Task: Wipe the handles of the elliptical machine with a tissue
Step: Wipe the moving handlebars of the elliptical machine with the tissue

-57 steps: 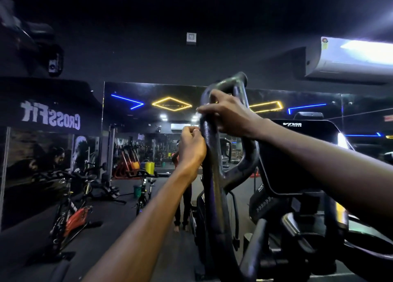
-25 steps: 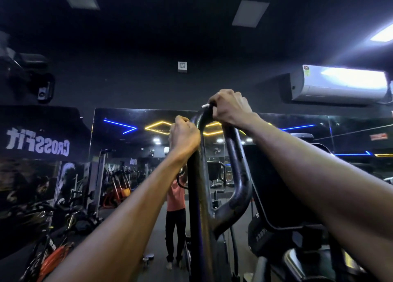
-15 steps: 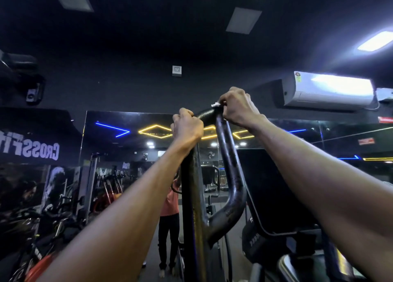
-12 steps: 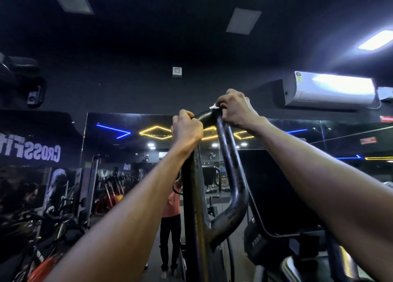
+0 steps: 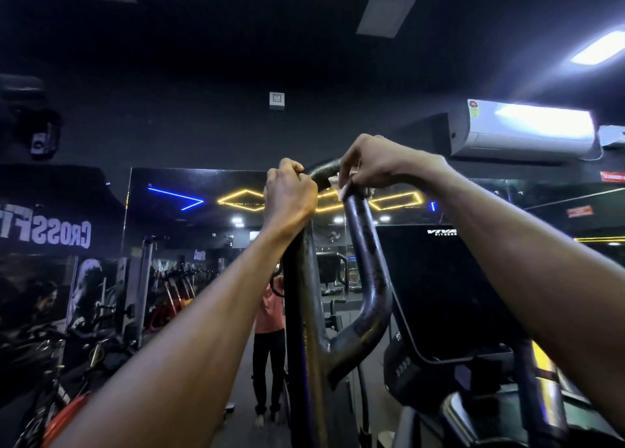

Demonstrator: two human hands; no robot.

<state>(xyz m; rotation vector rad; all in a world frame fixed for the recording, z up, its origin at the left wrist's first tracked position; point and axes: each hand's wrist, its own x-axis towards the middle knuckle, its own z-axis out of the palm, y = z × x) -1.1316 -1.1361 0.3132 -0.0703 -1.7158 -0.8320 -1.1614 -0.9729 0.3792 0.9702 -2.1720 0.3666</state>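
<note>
Both hands, left hand [image 5: 289, 195] and right hand [image 5: 378, 165], grip the handle [image 5: 367, 254].

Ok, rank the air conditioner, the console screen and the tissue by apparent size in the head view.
1. console screen, largest, though nearer the camera
2. air conditioner
3. tissue, only a scrap showing under the right hand

Dark gym interior. Black ceiling with recessed panels [image 5: 385, 14]; lit panel [image 5: 597, 48] upper right of the hands. White air conditioner [image 5: 521, 129] right of them. Wall mirror [image 5: 203, 210] behind, reflecting neon strips [image 5: 176, 199]. Exercise bikes [image 5: 50, 380] lower left.
</note>
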